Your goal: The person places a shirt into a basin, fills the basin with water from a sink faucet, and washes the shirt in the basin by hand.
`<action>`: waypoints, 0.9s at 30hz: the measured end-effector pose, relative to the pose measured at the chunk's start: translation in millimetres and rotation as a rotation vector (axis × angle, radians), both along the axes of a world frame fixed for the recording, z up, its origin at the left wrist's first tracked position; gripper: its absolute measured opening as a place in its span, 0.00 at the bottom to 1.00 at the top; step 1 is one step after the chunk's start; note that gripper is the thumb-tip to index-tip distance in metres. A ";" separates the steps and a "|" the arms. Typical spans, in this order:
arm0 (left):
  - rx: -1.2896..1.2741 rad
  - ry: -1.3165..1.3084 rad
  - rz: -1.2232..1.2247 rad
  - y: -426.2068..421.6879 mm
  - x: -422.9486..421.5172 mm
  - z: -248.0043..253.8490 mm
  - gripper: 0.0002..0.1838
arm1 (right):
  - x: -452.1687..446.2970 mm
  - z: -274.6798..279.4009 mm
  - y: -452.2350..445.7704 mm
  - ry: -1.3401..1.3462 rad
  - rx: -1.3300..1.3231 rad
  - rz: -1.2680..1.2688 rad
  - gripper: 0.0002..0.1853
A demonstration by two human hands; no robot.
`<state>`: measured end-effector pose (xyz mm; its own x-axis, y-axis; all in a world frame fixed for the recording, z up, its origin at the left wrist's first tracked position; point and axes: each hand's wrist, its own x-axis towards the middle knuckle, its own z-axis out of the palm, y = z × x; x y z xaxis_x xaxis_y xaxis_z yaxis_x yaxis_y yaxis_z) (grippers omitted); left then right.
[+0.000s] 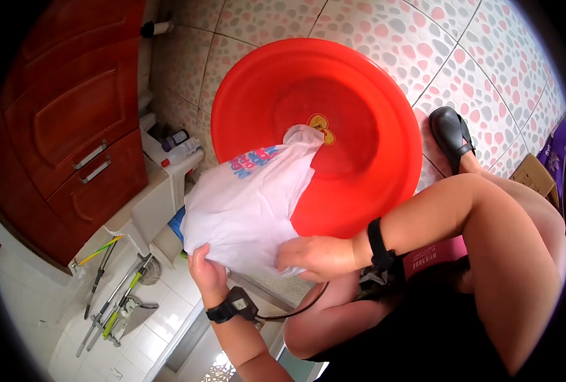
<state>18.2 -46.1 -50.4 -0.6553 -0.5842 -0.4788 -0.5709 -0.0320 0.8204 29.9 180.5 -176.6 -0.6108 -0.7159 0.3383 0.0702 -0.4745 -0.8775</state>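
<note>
A white garment (pixel 251 204) with pink and blue lettering is stretched over the near left rim of a large red basin (pixel 359 197). Its far end droops into the basin, beside a yellow emblem on the bottom. My left hand (pixel 208 270) grips the garment's near left edge between thumb and fingers. To the right of it, my right hand (pixel 315 256) is closed on the near right edge, its fingertips partly hidden in the fabric. Both wrists wear black straps, and a cable runs from the left one.
Red cabinets (pixel 79 108) stand at the left, beside a white stand (pixel 162 204) holding bottles (pixel 181 151). Mops (pixel 114 305) lie at lower left. A foot in a black shoe (pixel 448 134) and a cardboard box (pixel 534 175) are at right on patterned tiles.
</note>
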 end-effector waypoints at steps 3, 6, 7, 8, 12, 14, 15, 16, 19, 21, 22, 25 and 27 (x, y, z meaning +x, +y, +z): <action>0.042 -0.097 0.082 -3.8 2.6 18.5 0.22 | -6.6 21.2 3.8 -0.136 -0.033 0.150 0.18; 0.102 -0.186 0.140 -14.7 18.1 38.5 0.20 | -3.4 39.4 3.4 -0.266 -0.073 0.247 0.16; 0.106 -0.222 0.135 -14.2 23.3 44.2 0.20 | -4.8 44.5 5.8 -0.278 -0.080 0.278 0.15; 0.114 -0.252 0.134 -11.7 27.4 46.1 0.20 | -8.6 45.7 7.5 -0.263 -0.070 0.288 0.15; 0.460 -0.278 0.115 29.8 -8.1 32.9 0.19 | -49.0 34.8 15.8 -0.279 -0.036 0.093 0.12; 0.741 -0.359 0.093 -34.4 1.8 -59.0 0.26 | -109.8 0.6 22.5 -0.712 0.392 0.008 0.13; 0.791 -0.351 0.122 -34.2 -6.6 -90.5 0.29 | -115.5 -57.7 8.0 -0.510 0.456 -0.196 0.16; 0.845 -0.340 0.148 -26.1 -18.3 -120.5 0.32 | -135.4 -63.8 16.7 -0.573 0.534 -0.202 0.21; 0.808 -0.299 0.140 -7.5 -41.8 -195.2 0.35 | -153.6 -157.1 23.8 -0.351 0.785 -0.396 0.26; 0.653 -0.414 0.155 -4.0 -49.7 -235.9 0.32 | -165.0 -175.8 32.6 -0.240 0.948 -0.421 0.28; 0.690 -0.387 0.184 -2.9 -53.5 -246.4 0.32 | -163.9 -182.7 35.5 -0.191 1.030 -0.424 0.29; 0.436 -0.264 -0.033 -0.6 -61.2 -269.5 0.28 | -162.0 -209.0 32.0 -0.058 1.210 -0.400 0.31; -0.627 0.008 -0.549 2.4 -67.8 -276.7 0.25 | -168.5 -225.3 21.7 0.098 1.216 -0.462 0.31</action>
